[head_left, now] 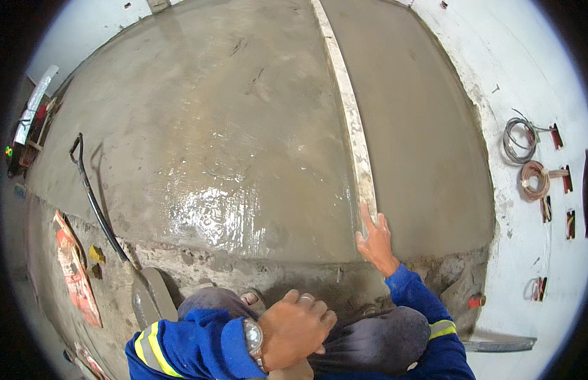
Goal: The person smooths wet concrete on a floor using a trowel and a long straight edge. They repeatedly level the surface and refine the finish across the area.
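My right hand (376, 246) reaches forward with its fingers apart, the extended fingers touching the near end of a long, pale, cement-speckled straight bar (352, 120). That bar lies across smooth grey wet concrete (268, 139) and runs away toward the far wall. My left hand (298, 329), with a watch (253, 337) at the wrist and a ring on one finger, is curled closed over my bent knees. Nothing shows in its fingers, though the palm side is hidden.
To the left a shovel (142, 292) leans over the slab edge, beside a crumpled red-and-white bag (77, 269) and a yellow object (96, 254). Coiled cables (520, 140) hang from boxes in the white right wall (547, 266). A metal strip (501, 344) lies at lower right.
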